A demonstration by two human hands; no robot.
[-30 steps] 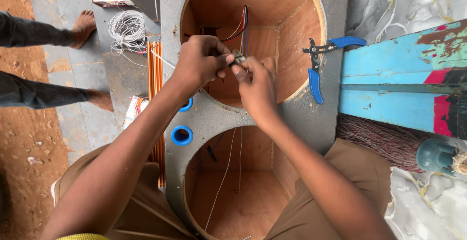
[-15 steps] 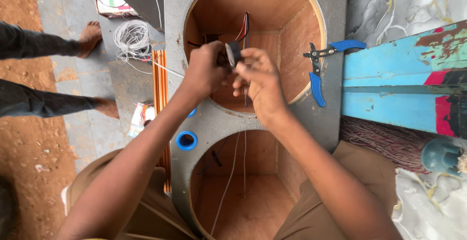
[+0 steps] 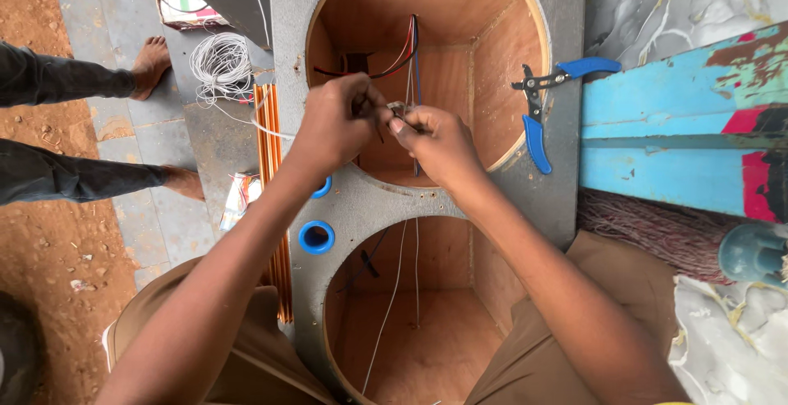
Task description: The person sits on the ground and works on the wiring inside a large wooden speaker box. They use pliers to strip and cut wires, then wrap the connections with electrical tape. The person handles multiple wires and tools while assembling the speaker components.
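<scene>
Thin, limp wires (image 3: pixel 408 60) over the far round opening (image 3: pixel 492 36), pinched at their bare ends between fingertips of left hand (image 3: pixel 336 122) and right hand (image 3: pixel 439 138); probably light, easily kinked, best gripped near tips.

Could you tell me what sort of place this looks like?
Probably an informal outdoor workshop: a grey speaker cabinet lies open on the ground, blue-handled pliers rest on it, and a coil of white wire sits on the paving beside bare red dirt.

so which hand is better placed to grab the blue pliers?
Right hand, probably: the blue pliers lie on the grey panel on its side, nothing between. Left hand would cross over.
</scene>
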